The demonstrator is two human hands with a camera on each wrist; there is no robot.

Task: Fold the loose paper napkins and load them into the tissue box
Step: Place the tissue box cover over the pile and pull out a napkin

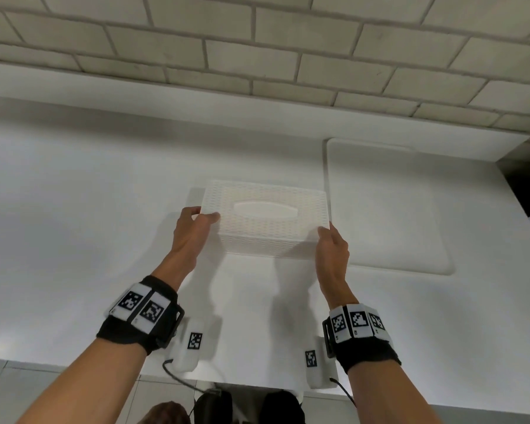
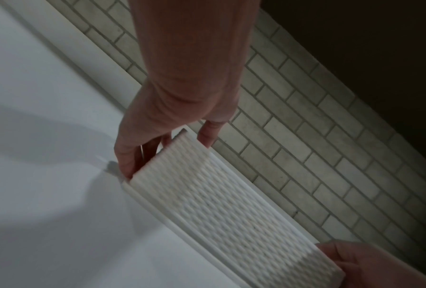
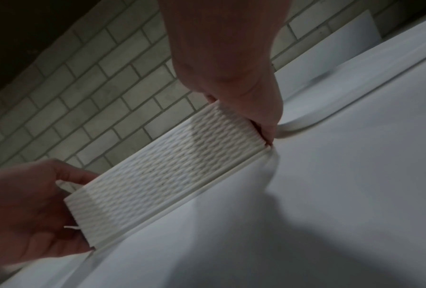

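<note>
A white woven-pattern tissue box stands on the white counter, its lid with an oval slot facing up. My left hand grips its left end, thumb on the top corner and fingers round the side. My right hand grips its right near corner the same way. In the left wrist view the left hand holds the end of the box; in the right wrist view the right hand pinches the box at its corner. I see no loose napkins.
A white flat board with rounded corners lies on the counter right of the box. A pale brick wall rises behind a low ledge. The counter's front edge runs below my wrists, with floor tiles beneath. A dark gap sits at far right.
</note>
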